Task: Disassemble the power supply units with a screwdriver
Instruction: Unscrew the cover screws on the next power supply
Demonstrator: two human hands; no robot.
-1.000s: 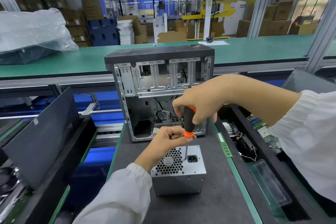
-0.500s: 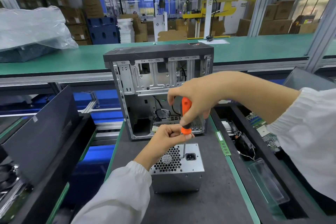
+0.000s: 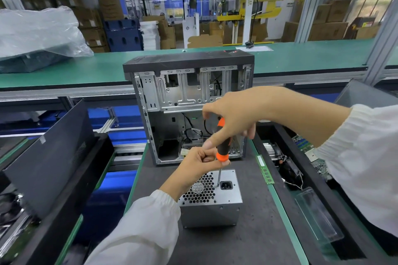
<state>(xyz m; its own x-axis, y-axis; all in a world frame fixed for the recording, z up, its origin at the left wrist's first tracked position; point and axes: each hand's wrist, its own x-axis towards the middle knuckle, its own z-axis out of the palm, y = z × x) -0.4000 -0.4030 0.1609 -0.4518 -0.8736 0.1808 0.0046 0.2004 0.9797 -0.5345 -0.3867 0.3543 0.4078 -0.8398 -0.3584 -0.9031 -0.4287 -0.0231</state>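
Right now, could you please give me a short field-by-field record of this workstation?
work piece: power supply unit, standing on the dark mat, grille face up
tool: screwdriver, near upright, tip on the unit's top face beside the power socket
right hand: grips the handle's upper part
left hand: pinches the handle's orange lower end
behind: open computer case, upright
right of mat: memory stick on the green edge; bin holding circuit boards
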